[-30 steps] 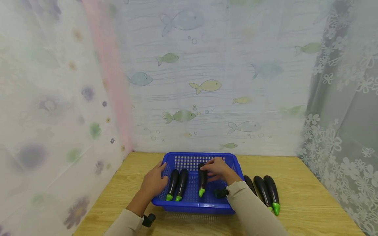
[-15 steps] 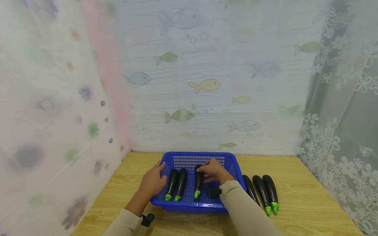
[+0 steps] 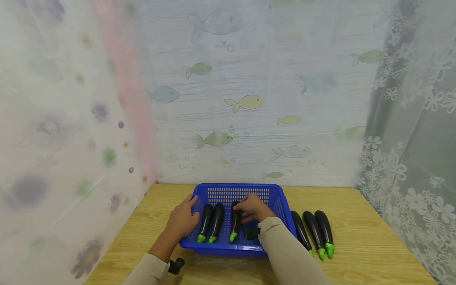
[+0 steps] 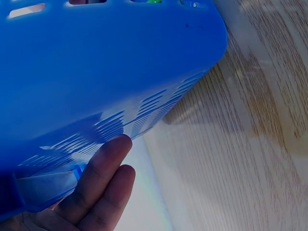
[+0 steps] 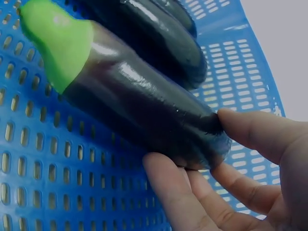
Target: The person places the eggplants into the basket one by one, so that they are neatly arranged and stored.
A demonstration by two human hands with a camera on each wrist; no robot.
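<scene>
In the head view, my right hand [image 3: 252,206] pinches the rounded end of a dark purple eggplant [image 3: 235,222] inside the blue plastic basket [image 3: 228,247]. The right wrist view shows this eggplant [image 5: 144,98] lying over the slotted basket floor, thumb and fingers at its dark end and its green cap pointing away. Left of it, two more eggplants [image 3: 205,221] [image 3: 216,223] lie side by side in the basket, green caps toward me. My left hand [image 3: 181,219] holds the basket's left rim. In the left wrist view, two of its fingers [image 4: 103,171] lie along the outer wall.
Several eggplants [image 3: 323,227] lie on the wooden table [image 3: 363,237] just right of the basket, partly behind the right sleeve. A fish-patterned curtain [image 3: 249,130] hangs behind the table, with further curtains on both sides.
My right hand has moved left with the eggplant, bringing it closer to the two in the basket. The left hand stays at the rim; the head view has shifted slightly.
</scene>
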